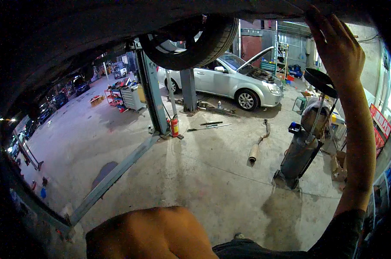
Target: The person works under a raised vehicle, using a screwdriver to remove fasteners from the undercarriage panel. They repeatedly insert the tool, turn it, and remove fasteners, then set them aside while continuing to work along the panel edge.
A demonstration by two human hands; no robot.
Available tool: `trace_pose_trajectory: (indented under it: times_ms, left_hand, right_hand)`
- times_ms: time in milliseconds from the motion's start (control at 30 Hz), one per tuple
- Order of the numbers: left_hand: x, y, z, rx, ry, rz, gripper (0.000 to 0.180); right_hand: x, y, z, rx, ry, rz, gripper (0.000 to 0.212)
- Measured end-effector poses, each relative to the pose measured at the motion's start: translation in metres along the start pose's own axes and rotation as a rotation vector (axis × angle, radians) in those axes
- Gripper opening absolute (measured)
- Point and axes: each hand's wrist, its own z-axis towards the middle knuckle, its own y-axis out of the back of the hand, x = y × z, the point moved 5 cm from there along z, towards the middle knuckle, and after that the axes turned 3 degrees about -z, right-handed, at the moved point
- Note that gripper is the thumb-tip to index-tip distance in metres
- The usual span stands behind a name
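head view: the right hand [341, 51], its grip too shadowed to judge, is probably risking scrapes against any unlit edge of the overhead vehicle's underside [273, 9].

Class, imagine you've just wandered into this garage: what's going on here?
A person stands beneath a raised vehicle, right hand up at its dark underside; whether it grips or just touches is too dark to tell. The left hand is out of view. A wheel hangs overhead. Ahead, a silver car stands with its hood up, a pipe with a canister lies on the floor, and a wheeled dark tank stands to the right.
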Motion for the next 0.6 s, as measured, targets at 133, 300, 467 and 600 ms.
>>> trace_pose_trajectory:
  times_ms: [133, 300, 467, 600]
  left_hand:
    - [0.000, 0.000, 0.009, 0.041, -0.006, -0.046, 0.018]
    - [0.002, 0.005, 0.011, 0.062, -0.014, -0.061, 0.018]
    - [0.001, 0.009, 0.014, 0.103, -0.042, -0.092, 0.017]
    - [-0.006, 0.033, -0.039, -0.155, -0.216, -0.065, 0.019]
  right_hand:
    - [-0.032, -0.048, -0.022, 0.281, -0.205, 0.564, 0.028]
    - [-0.013, -0.048, -0.026, 0.481, -0.896, 1.217, 0.029]
    - [0.006, -0.004, -0.002, 0.115, -0.212, 0.279, 0.023]
    - [-0.012, -0.043, -0.015, 0.188, -0.634, 0.993, 0.023]
